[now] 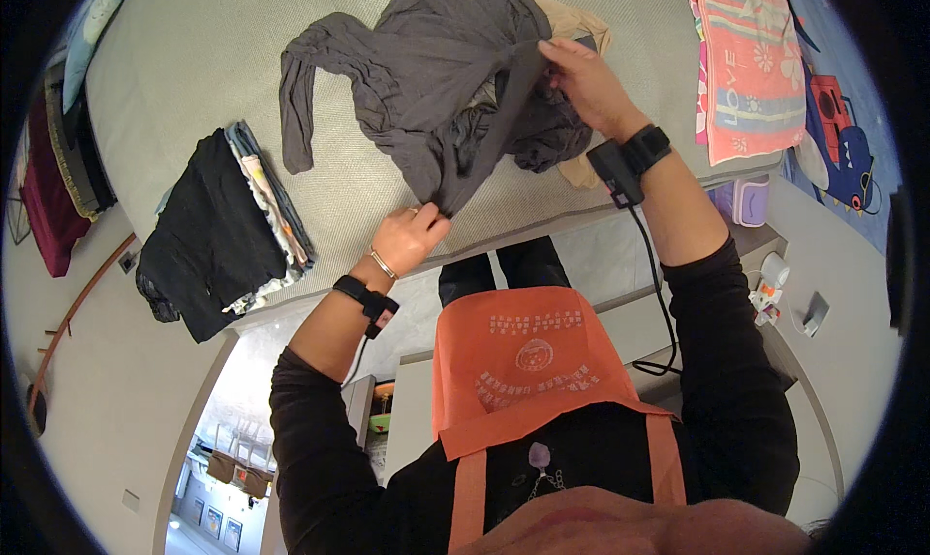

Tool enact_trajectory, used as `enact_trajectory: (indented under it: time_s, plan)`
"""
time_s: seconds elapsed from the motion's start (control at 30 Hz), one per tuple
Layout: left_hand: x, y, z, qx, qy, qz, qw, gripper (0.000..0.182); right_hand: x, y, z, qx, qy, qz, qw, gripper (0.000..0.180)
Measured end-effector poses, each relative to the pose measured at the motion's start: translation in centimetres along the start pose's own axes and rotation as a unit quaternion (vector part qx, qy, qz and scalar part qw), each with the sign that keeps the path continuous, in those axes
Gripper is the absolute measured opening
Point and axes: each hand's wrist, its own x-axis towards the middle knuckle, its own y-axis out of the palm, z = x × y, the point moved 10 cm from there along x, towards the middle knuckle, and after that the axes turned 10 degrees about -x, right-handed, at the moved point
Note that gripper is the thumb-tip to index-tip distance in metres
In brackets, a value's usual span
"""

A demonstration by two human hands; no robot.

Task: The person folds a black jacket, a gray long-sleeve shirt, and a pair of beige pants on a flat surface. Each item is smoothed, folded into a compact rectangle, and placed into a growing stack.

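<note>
A dark grey long-sleeved garment (pixel 429 83) lies crumpled on the bed's beige woven cover (pixel 334 199), one sleeve bent out to the left. At its lower edge, my left hand (pixel 412 241) pinches the fabric. My right hand (pixel 588 83) grips the same garment higher up on the right, and a strip of cloth is drawn taut between both hands. The opening behind that strip shows darker folds inside. Partly under the garment, a beige cloth (pixel 574 21) shows at its right side.
On the left edge of the bed sits a stack of folded clothes (pixel 218 235), black on top. Folded pink patterned towels (pixel 755 83) lie at the right. A cable (pixel 657 301) hangs from my right wrist device. A purple container (pixel 750 200) stands beyond the bed edge.
</note>
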Motion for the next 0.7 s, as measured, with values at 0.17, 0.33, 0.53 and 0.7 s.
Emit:
enact_trajectory:
  time_s: [0.17,0.33,0.53,0.7]
  plan:
    - [1.0,0.8,4.7,0.043,-0.171,0.005,0.984,0.014,0.5,-1.5,-5.3,-0.089,0.12,-0.037,0.988,0.023]
    - [7.7,-3.0,6.7,-0.024,-0.209,-0.234,0.949,0.018,-1.4,1.8,2.4,-0.587,-0.288,-0.277,0.705,0.038]
    - [9.1,-1.0,12.6,-0.038,-0.36,-0.131,0.923,0.03,2.2,6.1,-0.8,-0.699,-0.174,-0.112,0.685,0.033]
    - [3.0,-6.8,13.9,-0.152,-0.403,-0.35,0.832,0.025,-0.8,1.3,1.1,-0.56,-0.232,-0.209,0.768,0.025]
